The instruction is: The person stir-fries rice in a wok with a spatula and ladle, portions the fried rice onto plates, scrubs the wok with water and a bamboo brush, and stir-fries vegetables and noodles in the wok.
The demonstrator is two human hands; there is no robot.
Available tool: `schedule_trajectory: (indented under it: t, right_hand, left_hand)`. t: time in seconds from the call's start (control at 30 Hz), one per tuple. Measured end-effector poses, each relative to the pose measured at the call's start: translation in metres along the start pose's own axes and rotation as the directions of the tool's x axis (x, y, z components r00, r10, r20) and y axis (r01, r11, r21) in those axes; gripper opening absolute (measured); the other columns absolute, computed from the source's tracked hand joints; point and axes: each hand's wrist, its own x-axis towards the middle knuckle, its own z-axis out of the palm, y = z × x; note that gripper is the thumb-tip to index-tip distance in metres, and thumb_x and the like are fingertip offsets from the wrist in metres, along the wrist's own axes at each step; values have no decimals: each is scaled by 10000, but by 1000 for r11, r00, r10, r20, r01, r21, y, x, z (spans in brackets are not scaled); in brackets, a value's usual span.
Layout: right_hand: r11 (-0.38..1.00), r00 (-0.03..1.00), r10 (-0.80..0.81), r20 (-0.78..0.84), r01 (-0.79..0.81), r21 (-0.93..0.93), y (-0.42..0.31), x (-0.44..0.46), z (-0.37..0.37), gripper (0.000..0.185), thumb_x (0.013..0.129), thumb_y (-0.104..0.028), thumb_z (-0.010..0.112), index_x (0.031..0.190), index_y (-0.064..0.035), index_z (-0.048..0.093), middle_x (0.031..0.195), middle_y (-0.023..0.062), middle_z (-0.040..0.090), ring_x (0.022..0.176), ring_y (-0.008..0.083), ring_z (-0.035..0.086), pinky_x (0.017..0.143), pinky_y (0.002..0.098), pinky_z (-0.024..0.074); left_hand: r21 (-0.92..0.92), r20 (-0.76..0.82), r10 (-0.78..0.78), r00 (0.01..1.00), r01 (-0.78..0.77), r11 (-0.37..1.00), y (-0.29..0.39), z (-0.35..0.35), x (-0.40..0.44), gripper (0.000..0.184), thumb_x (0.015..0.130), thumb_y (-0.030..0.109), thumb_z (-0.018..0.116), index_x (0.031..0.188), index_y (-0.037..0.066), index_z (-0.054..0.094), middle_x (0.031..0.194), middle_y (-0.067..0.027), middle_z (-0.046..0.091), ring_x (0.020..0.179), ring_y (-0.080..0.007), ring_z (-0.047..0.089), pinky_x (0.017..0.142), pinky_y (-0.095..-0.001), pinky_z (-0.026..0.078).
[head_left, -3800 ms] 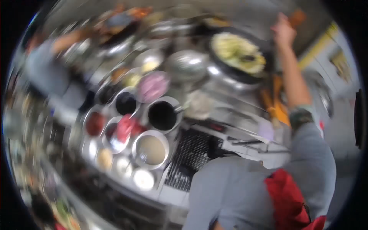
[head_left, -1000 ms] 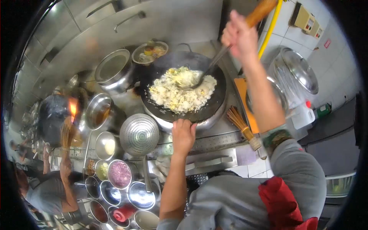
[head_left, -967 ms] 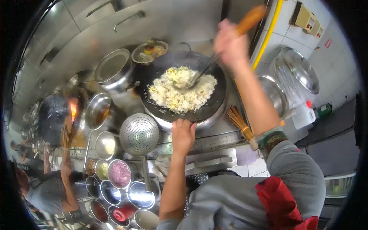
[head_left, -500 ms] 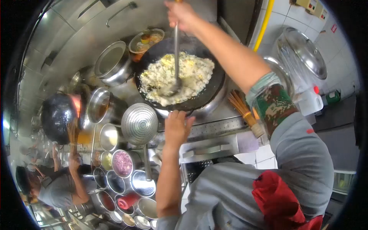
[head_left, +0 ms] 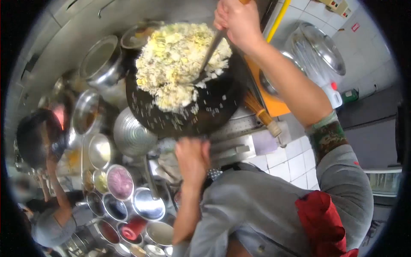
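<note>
My right hand [head_left: 240, 26] is closed round the handle of a metal ladle [head_left: 211, 53], whose head dips into the fried rice. The rice [head_left: 177, 60], mixed with yellow egg, is heaped toward the far side of a large black wok [head_left: 201, 113], with loose grains in the air and on the near wall. My left hand [head_left: 192, 157], blurred, is closed on the wok's near edge; its exact hold is hidden. The wok is raised and tilted.
A perforated strainer [head_left: 133, 132] lies left of the wok. Metal pots [head_left: 100, 62] and several ingredient bowls [head_left: 120, 183] stand leftward. A bamboo brush [head_left: 263, 115] lies to the right, beside an orange patch [head_left: 276, 105]. At far left a co-worker's arm [head_left: 58, 184] reaches to another wok [head_left: 36, 139].
The wok has lifted and tilted, and the rice has surged toward its far side. My right hand with the ladle has shifted right in view; my left hand is slightly lower.
</note>
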Motion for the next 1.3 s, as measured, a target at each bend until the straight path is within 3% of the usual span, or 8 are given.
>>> schedule_trajectory:
  t: [0.13, 0.4, 0.47, 0.67, 0.8, 0.93, 1.13, 1.3]
  right_hand:
    - [979, 977, 202, 65, -201, -14, -8, 20, 9, 408, 951, -291, 642, 673, -142, 382, 519, -41, 326, 411, 105, 302, 429, 303, 286]
    - [999, 996, 28, -86, -26, 33, 38, 23, 8, 386, 956, -286, 637, 688, -123, 413, 519, -38, 353, 405, 109, 328, 411, 288, 293]
    - [989, 956, 70, 286, -103, 104, 85, 37, 6, 359, 965, -274, 626, 695, -126, 443, 521, -33, 378, 410, 118, 359, 412, 293, 310]
    - [966, 927, 245, 285, -259, 12, 29, 123, -44, 427, 944, -311, 658, 626, -154, 420, 511, -62, 368, 381, 84, 319, 388, 263, 262]
    - [953, 960, 271, 67, -278, 119, 66, 69, -5, 296, 956, -273, 635, 769, -139, 449, 513, -69, 309, 389, 70, 278, 370, 263, 235]
    - [890, 891, 453, -9, -452, 51, 28, 118, -20, 351, 972, -247, 603, 705, -148, 398, 534, -68, 290, 398, 70, 269, 382, 255, 247]
    - [920, 968, 242, -66, -251, -302, -17, 27, 29, 337, 963, -307, 598, 733, -97, 468, 512, -6, 407, 370, 163, 402, 368, 350, 354]
    - [998, 1000, -1, 14, 0, 66, -8, 13, -19, 361, 963, -241, 620, 690, -129, 411, 508, -24, 360, 391, 112, 342, 393, 308, 288]
  left_hand:
    - [99, -43, -8, 999, 13, 995, -23, 18, 67, 171, 872, 208, 663, 827, 59, 590, 895, -151, 547, 878, -372, 518, 732, -479, 409]
    - [15, -16, -30, 999, 30, 999, -37, 33, 86, 158, 867, 213, 667, 860, 63, 619, 906, -135, 563, 900, -361, 530, 733, -477, 435]
    - [19, -2, -37, 999, 37, 999, -34, 29, 85, 148, 859, 201, 675, 861, 64, 621, 912, -134, 567, 902, -358, 532, 732, -476, 433]
    - [-38, -88, 0, 996, -4, 999, 3, -16, 77, 258, 831, 173, 721, 1035, 39, 639, 1010, -118, 598, 969, -353, 552, 818, -451, 433]
    - [54, 108, -24, 994, 18, 998, -25, 14, 85, 269, 826, 203, 731, 1014, 38, 632, 987, -118, 610, 933, -354, 552, 817, -452, 432]
    - [-71, -77, 27, 997, -32, 997, 19, -29, 66, 164, 808, 135, 743, 851, 39, 617, 861, -131, 586, 846, -351, 532, 758, -459, 410]
    - [-14, -66, -10, 998, 9, 1000, -10, 21, 46, 138, 824, 110, 718, 878, 31, 618, 881, -159, 575, 844, -368, 511, 764, -465, 401]
    - [-30, -125, 61, 990, -65, 997, -3, 13, 5, 148, 859, 155, 682, 894, 43, 591, 876, -158, 550, 871, -369, 508, 758, -471, 396]
